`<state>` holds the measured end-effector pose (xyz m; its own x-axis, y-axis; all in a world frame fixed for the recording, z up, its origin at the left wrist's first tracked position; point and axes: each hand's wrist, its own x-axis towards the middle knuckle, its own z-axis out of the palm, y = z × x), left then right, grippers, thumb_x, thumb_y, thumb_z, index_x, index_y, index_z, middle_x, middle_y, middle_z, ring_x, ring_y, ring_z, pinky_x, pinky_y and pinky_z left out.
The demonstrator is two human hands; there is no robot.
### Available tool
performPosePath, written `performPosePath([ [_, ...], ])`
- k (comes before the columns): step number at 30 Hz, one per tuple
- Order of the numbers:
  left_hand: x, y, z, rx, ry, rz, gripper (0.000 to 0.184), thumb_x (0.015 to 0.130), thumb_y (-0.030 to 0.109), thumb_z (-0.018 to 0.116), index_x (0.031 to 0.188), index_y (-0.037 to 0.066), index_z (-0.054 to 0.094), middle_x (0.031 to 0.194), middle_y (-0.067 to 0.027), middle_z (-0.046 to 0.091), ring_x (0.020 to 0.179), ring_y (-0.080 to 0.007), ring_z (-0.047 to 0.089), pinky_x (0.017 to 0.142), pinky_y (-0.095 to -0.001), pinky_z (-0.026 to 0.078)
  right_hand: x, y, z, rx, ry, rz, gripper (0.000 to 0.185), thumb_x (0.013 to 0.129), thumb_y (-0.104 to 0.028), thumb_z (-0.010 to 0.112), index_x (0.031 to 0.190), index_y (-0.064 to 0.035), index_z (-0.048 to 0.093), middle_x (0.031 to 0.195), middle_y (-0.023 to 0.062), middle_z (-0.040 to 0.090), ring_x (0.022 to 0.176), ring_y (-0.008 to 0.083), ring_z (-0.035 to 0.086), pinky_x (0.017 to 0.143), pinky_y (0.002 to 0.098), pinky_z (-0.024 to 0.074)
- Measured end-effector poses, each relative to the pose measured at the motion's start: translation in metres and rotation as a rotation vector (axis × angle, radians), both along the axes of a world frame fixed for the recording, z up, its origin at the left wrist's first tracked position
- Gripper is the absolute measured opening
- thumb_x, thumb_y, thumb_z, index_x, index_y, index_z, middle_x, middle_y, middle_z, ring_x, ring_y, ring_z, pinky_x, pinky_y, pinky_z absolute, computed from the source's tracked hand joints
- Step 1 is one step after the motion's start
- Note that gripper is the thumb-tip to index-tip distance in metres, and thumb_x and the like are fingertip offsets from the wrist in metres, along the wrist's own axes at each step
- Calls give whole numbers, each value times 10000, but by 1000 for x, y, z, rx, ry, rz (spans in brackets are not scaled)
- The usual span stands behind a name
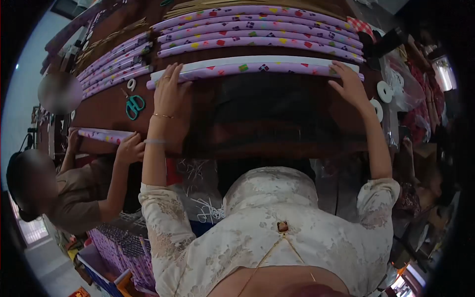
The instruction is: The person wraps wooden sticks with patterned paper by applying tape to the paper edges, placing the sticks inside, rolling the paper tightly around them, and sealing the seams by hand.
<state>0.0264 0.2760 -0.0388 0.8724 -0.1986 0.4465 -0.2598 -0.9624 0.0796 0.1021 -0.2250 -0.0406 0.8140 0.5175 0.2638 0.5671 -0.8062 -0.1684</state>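
The patterned rolls [257, 32] look like smooth, glossy paper or film with bright highlights. The tabletop [106, 111] is dark and smooth, with a dull sheen. The scissors [133, 107] have matt teal handles that look plastic. The shirt [297, 198] is pale patterned cloth; the bracelet [163, 116] is shiny, gold-coloured metal.

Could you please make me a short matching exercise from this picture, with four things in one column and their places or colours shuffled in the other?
Column one
1. Scissors
2. Bracelet
3. Nearest long patterned roll
4. White spools

Column two
A. Under the person's left hand and right hand
B. On the outer side of the person's right wrist
C. Lying on the table, with blue-green handles
D. Gold-coloured, around the person's left wrist

Right pairs: 1-C, 2-D, 3-A, 4-B
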Motion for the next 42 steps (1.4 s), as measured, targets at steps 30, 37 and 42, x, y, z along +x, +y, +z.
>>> performPosePath([
  [30, 79, -52, -17, -36, 581, -230, 379, 636, 197, 728, 902, 12, 532, 944, -182, 561, 928, -347, 529, 812, -386, 433, 39, -15, -12, -17, 216, -8, 368, 702, -117, 674, 984, -53, 447, 988, 127, 511, 934, 345, 505, 770, 383, 417],
  [37, 53, -55, -32, -137, 286, -156, 355, 656, 208, 716, 931, 29, 581, 960, -144, 563, 926, -326, 537, 806, -388, 435, 35, -15, -15, 9, 269, -11, 334, 725, -111, 654, 994, -39, 471, 1026, 121, 490, 940, 347, 501, 773, 382, 418],
  [42, 49, -52, -38, -160, 188, -121, 368, 650, 259, 725, 958, 93, 610, 958, -92, 568, 918, -292, 539, 793, -393, 431, 31, -13, -9, 4, 262, -8, 348, 735, -132, 650, 1013, -34, 466, 1033, 113, 489, 950, 340, 505, 787, 377, 417],
])
